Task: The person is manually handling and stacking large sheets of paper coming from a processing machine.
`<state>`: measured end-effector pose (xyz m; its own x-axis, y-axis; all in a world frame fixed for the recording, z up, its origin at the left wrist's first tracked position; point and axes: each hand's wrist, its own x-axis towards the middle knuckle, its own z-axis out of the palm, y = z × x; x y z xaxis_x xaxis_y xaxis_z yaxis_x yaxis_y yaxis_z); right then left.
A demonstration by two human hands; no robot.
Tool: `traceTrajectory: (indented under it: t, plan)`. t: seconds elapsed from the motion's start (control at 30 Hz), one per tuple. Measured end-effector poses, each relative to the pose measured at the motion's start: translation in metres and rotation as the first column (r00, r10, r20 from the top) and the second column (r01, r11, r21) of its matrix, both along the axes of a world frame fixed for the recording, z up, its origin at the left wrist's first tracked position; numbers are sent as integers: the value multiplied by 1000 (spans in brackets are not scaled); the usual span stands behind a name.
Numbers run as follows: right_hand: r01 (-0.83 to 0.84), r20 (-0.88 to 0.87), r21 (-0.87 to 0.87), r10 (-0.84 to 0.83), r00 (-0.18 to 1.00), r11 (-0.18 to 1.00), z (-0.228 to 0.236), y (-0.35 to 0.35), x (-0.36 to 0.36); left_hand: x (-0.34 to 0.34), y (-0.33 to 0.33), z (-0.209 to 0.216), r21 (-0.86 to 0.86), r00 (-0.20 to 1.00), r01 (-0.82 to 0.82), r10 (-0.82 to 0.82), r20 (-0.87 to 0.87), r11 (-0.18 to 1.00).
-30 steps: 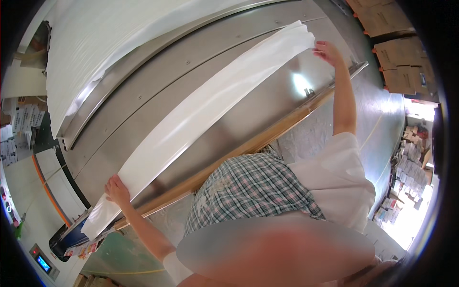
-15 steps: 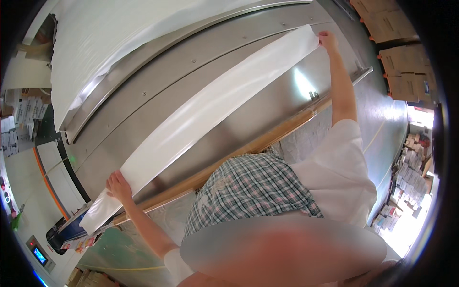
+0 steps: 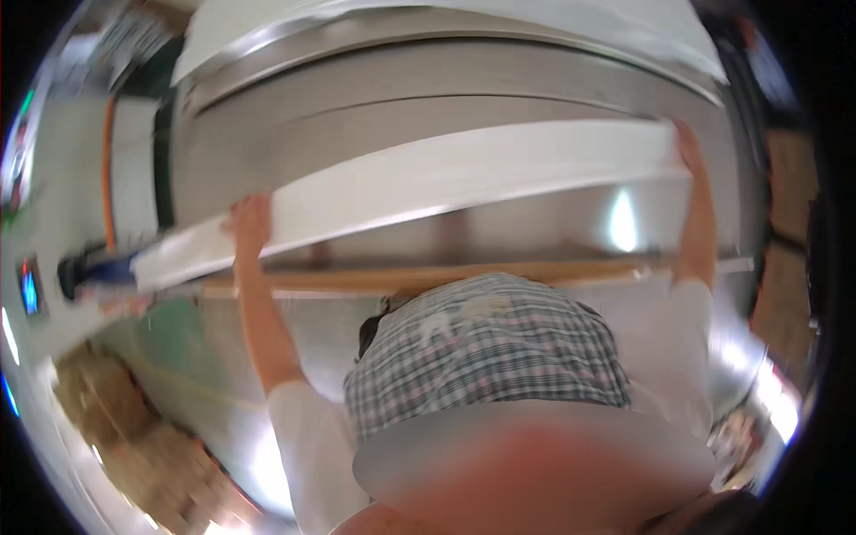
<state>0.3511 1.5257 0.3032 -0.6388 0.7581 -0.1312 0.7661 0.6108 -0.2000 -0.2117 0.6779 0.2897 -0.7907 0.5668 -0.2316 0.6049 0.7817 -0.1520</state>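
A long folded white sheet [image 3: 446, 183] lies stretched across the steel bed of a big flat machine [image 3: 374, 107]. My left hand [image 3: 250, 218] grips the sheet near its left end. My right hand [image 3: 688, 147] grips its right end, arm stretched far out. Both hands pinch the cloth's near edge. The picture is blurred by head motion.
A wooden rail [image 3: 446, 278] runs along the machine's front edge, just before my checked apron [image 3: 486, 352]. More white cloth [image 3: 446, 18] lies on the machine's far side. Cardboard boxes [image 3: 789, 192] stand at the right, a small lit panel [image 3: 31, 290] at the left.
The view has swung, so the sheet now runs nearly level instead of slanting up to the right. Both hands keep their hold on its ends.
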Motion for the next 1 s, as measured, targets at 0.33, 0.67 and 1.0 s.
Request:
traceTrajectory:
  t: [0.33, 0.67, 1.0]
  plan:
    - [-289, -128, -715, 287, 949, 636, 27, -224, -112, 41, -53, 50, 499, 874, -174, 367, -320, 849]
    - [-624, -343, -747, 672, 657, 229, 48, -397, -231, 101, -44, 56, 762, 873, -82, 415, -255, 642]
    - [-525, -325, -831, 604, 728, 186, 60, -571, -372, 93, -44, 64, 772, 903, 8, 326, -278, 635]
